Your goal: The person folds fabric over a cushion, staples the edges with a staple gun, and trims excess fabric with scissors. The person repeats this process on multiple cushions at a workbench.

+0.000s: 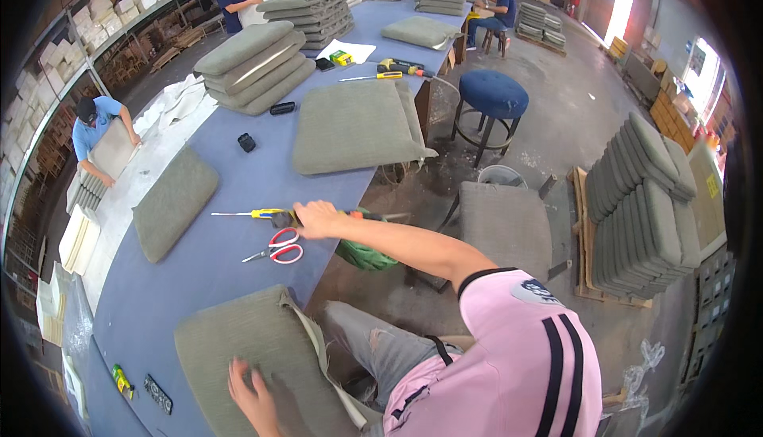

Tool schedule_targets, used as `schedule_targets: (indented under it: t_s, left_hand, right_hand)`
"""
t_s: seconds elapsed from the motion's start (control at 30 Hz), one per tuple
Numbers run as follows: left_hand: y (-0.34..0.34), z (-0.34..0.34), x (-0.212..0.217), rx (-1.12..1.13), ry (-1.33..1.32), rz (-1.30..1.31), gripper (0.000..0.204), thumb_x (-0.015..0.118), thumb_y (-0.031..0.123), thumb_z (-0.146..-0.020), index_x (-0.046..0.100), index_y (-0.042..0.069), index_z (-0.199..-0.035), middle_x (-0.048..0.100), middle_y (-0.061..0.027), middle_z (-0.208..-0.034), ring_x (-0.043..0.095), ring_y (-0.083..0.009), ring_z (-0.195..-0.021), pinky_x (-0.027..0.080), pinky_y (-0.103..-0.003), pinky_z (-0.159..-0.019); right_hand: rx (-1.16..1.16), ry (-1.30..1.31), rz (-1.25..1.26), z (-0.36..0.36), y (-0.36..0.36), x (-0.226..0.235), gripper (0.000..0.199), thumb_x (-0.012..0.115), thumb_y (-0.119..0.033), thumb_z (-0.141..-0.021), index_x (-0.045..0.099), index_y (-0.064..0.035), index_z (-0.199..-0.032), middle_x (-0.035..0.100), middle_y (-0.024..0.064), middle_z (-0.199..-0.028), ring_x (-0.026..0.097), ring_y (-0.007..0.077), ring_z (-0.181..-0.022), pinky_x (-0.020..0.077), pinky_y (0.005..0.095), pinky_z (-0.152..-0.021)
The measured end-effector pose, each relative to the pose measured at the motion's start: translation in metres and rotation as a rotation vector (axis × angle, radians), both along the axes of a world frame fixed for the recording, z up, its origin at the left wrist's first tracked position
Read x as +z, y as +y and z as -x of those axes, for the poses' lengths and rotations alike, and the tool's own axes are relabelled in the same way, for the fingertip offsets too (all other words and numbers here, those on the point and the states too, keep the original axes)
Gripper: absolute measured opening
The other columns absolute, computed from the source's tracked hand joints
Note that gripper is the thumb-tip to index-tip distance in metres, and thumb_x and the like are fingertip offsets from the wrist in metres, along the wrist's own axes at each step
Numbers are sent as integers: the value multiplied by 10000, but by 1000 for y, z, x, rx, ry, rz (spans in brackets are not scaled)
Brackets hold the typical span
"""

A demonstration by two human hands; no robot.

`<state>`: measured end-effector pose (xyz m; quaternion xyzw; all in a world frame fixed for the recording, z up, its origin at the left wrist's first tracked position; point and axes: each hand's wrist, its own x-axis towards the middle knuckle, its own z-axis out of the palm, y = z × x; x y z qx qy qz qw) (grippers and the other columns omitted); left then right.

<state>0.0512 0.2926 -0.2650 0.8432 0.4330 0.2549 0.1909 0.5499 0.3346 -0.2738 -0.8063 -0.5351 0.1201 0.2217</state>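
Here the right hand (316, 219) reaches across the body to the near edge of the long blue table (238, 190), its fingers curled shut around the dark grip of a tool (280, 217) that lies at the table's edge; how much of the tool is lifted off the surface cannot be told. Just left of that hand a yellow-handled screwdriver (242, 213) lies flat, its long axis running left to right along the picture, the thin metal shaft pointing left toward the far side of the table and the handle end toward the hand. Just below it a pair of red-handled scissors (276, 250) rests on the table, its loops toward the right and its closed blades pointing left and slightly down. The left hand (253, 393) lies palm down with the fingers spread flat on a grey-green seat cushion (254, 357) at the near end of the table, pressing on its lower right part; a pale flap of fabric hangs off the cushion's right edge. Another cushion (173, 201) of the same kind lies tilted to the left of the screwdriver, well apart from it, and a larger one (354, 125) sits further up the table. Beyond that stands a stack of cushions (253, 66). A blue round stool (493, 95) stands on the floor to the right of the table, and a tall pile of cushions (644, 206) rests on a pallet further right.
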Motion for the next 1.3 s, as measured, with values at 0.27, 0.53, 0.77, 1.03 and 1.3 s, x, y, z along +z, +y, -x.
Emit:
schedule_targets:
  t_s: [0.27,0.53,0.77,1.03,1.3]
  left_hand:
    - [-311,169,-69,845,105,206,749,650,10,-885,471,48,-1611,433,-283,-1660,318,-483,-1591,243,-579,-1309]
    - [-170,181,-85,1041,-433,-205,596,484,-128,-863,604,27,-1426,540,-224,-1548,480,-415,-1479,375,-481,-1241]
    - [129,294,-57,1151,-110,-102,620,781,409,-910,628,92,-1420,615,-151,-1405,526,-378,-1359,430,-543,-1106]
    - [307,334,-70,1266,118,175,1054,875,690,-721,560,63,-1509,490,-153,-1526,431,-354,-1441,376,-577,-1146]
    - [308,386,-28,18,-2040,468,783,665,664,-947,598,52,-1430,645,-65,-1105,637,-207,-830,489,-385,-767]
  right_hand:
    - [566,146,-429,161,6,-21,479,724,-364,-997,666,-55,-1358,648,212,-1444,575,392,-1387,458,499,-1161]
    - [408,214,-283,204,16,-40,468,525,-364,-1132,671,19,-1358,725,264,-1270,672,437,-1208,504,475,-1046]
    - [273,307,-206,201,38,-76,399,545,-308,-1129,726,42,-1196,753,215,-1043,687,300,-974,514,423,-896]
    - [227,438,-406,200,33,-92,422,486,-248,-1133,718,102,-1178,743,145,-1070,658,224,-1001,499,375,-944]
    - [213,477,-415,207,23,-88,455,420,-210,-1115,710,133,-1180,709,168,-1057,654,266,-1006,493,406,-952]
